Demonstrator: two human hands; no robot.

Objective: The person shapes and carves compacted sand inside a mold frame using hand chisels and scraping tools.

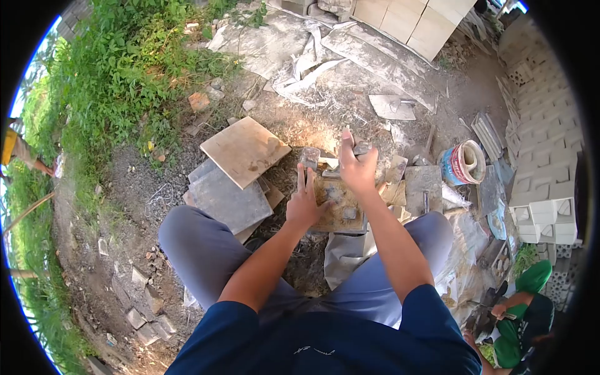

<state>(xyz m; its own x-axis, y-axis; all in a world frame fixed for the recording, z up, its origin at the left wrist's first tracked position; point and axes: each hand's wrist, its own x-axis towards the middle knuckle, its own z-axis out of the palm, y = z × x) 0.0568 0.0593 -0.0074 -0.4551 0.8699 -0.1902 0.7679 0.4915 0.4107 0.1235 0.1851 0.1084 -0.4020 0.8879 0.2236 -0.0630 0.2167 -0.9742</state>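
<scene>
Between my knees lies a squarish mould-like block, dusty tan on top with a dark rim and a small grey square piece on it. My left hand rests at its left side, two fingers stretched forward to a grey metal-looking block and the thumb spread over the tan surface. At the far right corner, my right hand has its fingers around a second grey block, which is partly hidden. A pale piece shows between the hands.
Left of the hands, a tan square slab lies over grey slabs. To the right stand a paint bucket and a flat grey plate. Stacked pale blocks line the right side. A co-worker in green is at lower right.
</scene>
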